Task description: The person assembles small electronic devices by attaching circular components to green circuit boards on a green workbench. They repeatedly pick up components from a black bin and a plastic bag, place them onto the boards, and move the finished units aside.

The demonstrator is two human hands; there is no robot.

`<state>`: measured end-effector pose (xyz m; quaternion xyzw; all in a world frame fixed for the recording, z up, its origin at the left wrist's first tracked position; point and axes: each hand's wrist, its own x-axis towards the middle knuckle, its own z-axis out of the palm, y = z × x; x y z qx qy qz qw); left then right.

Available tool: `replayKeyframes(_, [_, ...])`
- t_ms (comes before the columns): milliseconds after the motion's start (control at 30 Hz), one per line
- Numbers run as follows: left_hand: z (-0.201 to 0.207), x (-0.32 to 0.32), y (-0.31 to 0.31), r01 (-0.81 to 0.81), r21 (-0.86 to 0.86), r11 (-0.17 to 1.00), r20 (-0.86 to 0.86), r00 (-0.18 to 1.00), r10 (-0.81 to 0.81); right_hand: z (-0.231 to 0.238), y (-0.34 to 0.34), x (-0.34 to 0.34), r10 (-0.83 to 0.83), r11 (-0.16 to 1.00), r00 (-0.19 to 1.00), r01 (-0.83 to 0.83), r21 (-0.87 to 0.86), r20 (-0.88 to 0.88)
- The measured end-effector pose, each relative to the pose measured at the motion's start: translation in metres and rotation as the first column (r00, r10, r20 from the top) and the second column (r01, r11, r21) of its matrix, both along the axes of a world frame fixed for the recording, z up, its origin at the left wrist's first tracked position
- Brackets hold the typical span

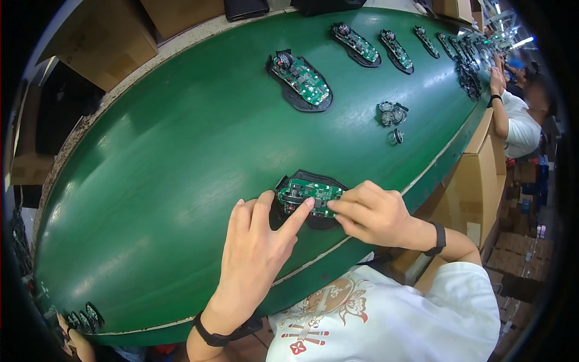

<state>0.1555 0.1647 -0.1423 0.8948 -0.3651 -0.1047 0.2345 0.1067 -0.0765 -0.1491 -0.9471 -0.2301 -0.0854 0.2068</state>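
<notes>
A black computer mouse base (pixel 325 224) with a green circuit board (pixel 309 189) and a dark scroll wheel lies near the belt's front edge. My left hand (pixel 256 247) is at its left end, thumb pressed on the board beside the wheel, index fingertip near the base's rim. The other fingers of that hand stretch out over the belt. From the right, my right hand (pixel 377 214) reaches in with bent fingers pressed together, their tips on the board's right part. Whatever may be between those fingertips is hidden.
On the green belt (pixel 181 181), more mouse bases (pixel 307 84) form a row toward the far right. Small clear-and-black wheel parts (pixel 392 113) lie nearer. Cardboard boxes (pixel 467 181) stand right of the belt. Another person (pixel 522 120) works at the far right; a person's hand (pixel 66 332) shows lower left.
</notes>
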Motion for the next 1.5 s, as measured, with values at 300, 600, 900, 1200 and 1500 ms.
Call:
replayKeyframes(300, [0.025,-0.004,0.031,-0.078,-0.082,0.994,-0.096,0.993,0.07,0.01,-0.018,-0.004,0.269,0.919,0.963,-0.257,-0.298,-0.001])
replayKeyframes(600, [0.039,-0.008,0.052,-0.258,-0.216,0.941,-0.166,0.96,0.225,0.007,0.019,0.055,0.284,0.843,0.958,-0.235,-0.484,0.029])
replayKeyframes(900, [0.014,0.005,0.09,-0.364,-0.415,0.833,-0.188,0.931,0.313,-0.005,0.064,0.105,0.009,0.963,0.999,0.005,-0.27,0.049])
replayKeyframes(1200, [0.005,-0.01,0.209,-0.684,-0.26,0.681,0.225,0.643,0.732,-0.003,-0.08,0.061,-0.325,0.917,0.908,0.371,-0.146,0.266])
replayKeyframes(1500, [-0.032,-0.052,0.403,-0.981,0.143,0.133,0.5,0.187,0.846,-0.053,-0.173,0.036,-0.543,0.821,0.839,0.529,-0.216,-0.009])
